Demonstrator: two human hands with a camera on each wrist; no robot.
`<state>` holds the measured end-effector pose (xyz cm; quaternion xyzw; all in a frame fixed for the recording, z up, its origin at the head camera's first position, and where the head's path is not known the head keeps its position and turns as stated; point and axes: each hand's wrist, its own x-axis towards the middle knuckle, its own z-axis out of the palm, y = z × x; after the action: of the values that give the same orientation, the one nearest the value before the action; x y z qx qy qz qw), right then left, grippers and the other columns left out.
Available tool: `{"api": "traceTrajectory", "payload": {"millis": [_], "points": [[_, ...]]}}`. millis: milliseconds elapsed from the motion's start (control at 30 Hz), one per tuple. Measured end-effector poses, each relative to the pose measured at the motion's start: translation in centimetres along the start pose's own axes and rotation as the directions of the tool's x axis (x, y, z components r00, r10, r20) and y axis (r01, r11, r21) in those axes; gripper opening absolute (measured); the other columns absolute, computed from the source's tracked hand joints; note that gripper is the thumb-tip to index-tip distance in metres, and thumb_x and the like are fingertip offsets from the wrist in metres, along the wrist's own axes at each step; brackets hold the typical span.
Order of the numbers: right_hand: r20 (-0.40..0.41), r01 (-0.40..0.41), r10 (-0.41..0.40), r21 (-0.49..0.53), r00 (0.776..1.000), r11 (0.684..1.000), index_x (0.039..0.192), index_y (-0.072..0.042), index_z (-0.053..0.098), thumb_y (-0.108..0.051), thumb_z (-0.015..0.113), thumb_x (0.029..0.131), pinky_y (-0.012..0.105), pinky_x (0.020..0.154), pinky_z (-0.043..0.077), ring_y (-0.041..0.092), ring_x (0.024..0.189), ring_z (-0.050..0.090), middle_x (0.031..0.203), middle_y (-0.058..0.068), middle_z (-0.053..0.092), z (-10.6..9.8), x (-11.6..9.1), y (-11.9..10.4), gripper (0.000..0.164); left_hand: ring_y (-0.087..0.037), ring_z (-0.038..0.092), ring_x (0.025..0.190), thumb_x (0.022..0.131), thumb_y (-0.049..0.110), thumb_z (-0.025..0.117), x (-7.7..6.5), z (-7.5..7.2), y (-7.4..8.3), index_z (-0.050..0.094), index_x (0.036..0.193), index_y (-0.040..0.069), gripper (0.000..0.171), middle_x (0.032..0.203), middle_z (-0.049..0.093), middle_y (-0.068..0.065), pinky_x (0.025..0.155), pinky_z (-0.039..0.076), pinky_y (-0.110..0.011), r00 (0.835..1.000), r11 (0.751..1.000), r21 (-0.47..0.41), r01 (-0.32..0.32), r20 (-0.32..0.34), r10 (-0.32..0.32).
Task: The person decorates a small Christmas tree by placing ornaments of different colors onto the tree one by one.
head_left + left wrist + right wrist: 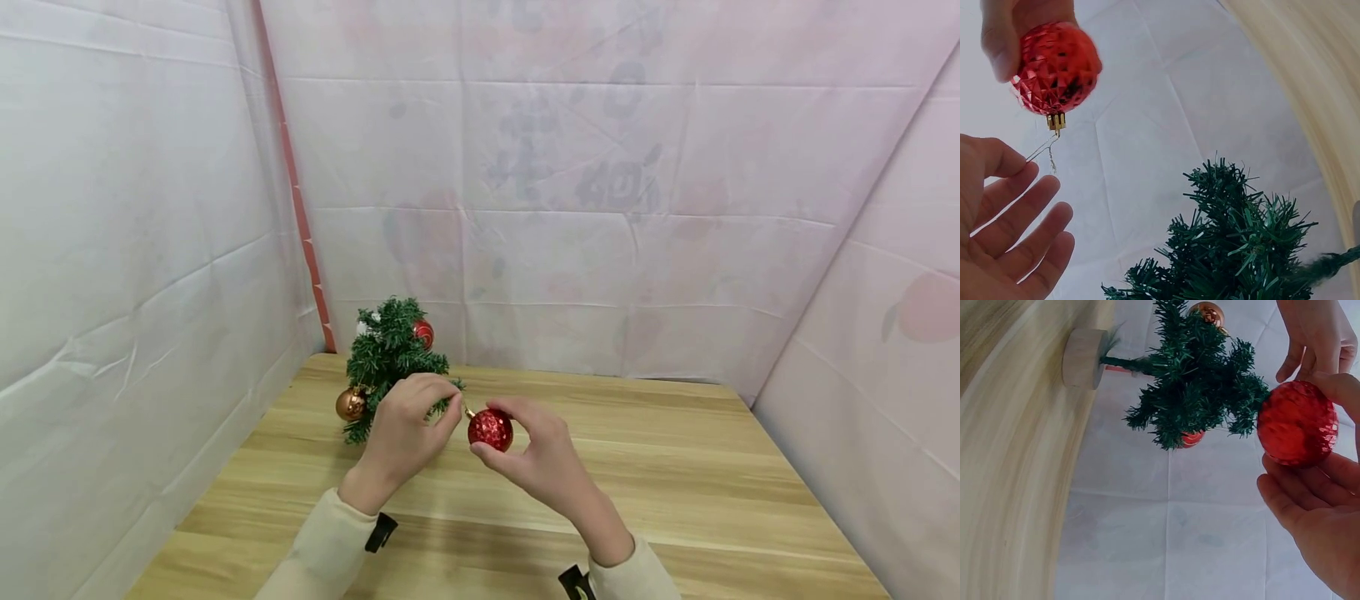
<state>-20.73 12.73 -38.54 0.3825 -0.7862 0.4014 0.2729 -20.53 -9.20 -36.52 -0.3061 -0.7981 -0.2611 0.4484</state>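
Observation:
My right hand [543,458] holds a shiny red faceted Christmas ball [491,430] between thumb and fingers. The ball's gold cap [1056,121] points toward my left hand [408,425]. In the left wrist view, my left thumb and index finger pinch the thin gold hanging loop [1040,149], the other fingers spread loosely. Just behind the left hand stands a small green artificial Christmas tree [393,346], partly hidden by it. On the tree hang a copper-coloured ball [351,405] at the lower left and a striped red ball [423,333] near the top right.
The tree stands on a round wooden base [1082,359], seen in the right wrist view. Under everything is a wood-grain table [645,467]. Pale cloth walls [555,250] enclose the table at the back and both sides, with a red strip [300,208] in the left corner.

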Motion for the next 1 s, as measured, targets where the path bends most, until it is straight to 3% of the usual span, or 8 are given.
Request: {"api": "traceTrajectory", "payload": {"millis": [267, 500, 867, 1000], "points": [[0.115, -0.038, 0.038, -0.002, 0.993, 0.999, 0.122, -0.006, 0.074, -0.019, 0.092, 0.082, 0.033, 0.087, 0.063, 0.018, 0.108, 0.073, 0.118, 0.003, 0.077, 0.28, -0.22, -0.24, 0.046, -0.022, 0.075, 0.095, 0.088, 0.006, 0.082, -0.04, 0.08, 0.18, 0.078, 0.089, 0.01, 0.006, 0.093, 0.079, -0.004, 0.087, 0.062, -0.043, 1.0, 1.0, 0.0, 0.004, 0.006, -0.004], [0.138, -0.017, 0.02, -0.023, 0.99, 1.0, 0.124, -0.004, 0.073, -0.014, 0.093, 0.08, 0.034, 0.089, 0.063, 0.021, 0.109, 0.074, 0.119, 0.006, 0.077, 0.35, -0.16, -0.36, 0.049, -0.021, 0.075, 0.093, 0.088, 0.006, 0.081, 0.1, 0.26, 0.37, 0.078, 0.087, 0.011, 0.006, 0.091, 0.079, -0.004, 0.086, 0.063, -0.042, 1.0, 1.0, -0.026, -0.014, 0.011, 0.015], [0.211, -0.068, 0.079, -0.057, 0.974, 0.996, 0.131, -0.008, 0.071, -0.018, 0.092, 0.083, 0.044, 0.097, 0.061, 0.025, 0.118, 0.072, 0.127, 0.007, 0.075, 0.4, 0.2, -0.48, 0.054, -0.021, 0.075, 0.094, 0.088, 0.006, 0.081, 0.22, 0.26, 0.43, 0.078, 0.088, 0.01, 0.005, 0.091, 0.079, -0.003, 0.086, 0.063, -0.042, 0.999, 1.0, -0.01, -0.024, 0.028, 0.024], [0.194, -0.058, 0.063, -0.032, 0.979, 0.998, 0.133, -0.01, 0.071, -0.016, 0.09, 0.085, 0.044, 0.098, 0.061, 0.025, 0.12, 0.072, 0.128, 0.007, 0.075, 0.45, 0.54, -0.56, 0.052, -0.021, 0.076, 0.094, 0.088, 0.006, 0.081, 0.17, 0.18, 0.38, 0.079, 0.089, 0.009, 0.004, 0.091, 0.079, -0.004, 0.086, 0.063, -0.042, 0.999, 1.0, -0.003, -0.023, 0.031, 0.023]]}}
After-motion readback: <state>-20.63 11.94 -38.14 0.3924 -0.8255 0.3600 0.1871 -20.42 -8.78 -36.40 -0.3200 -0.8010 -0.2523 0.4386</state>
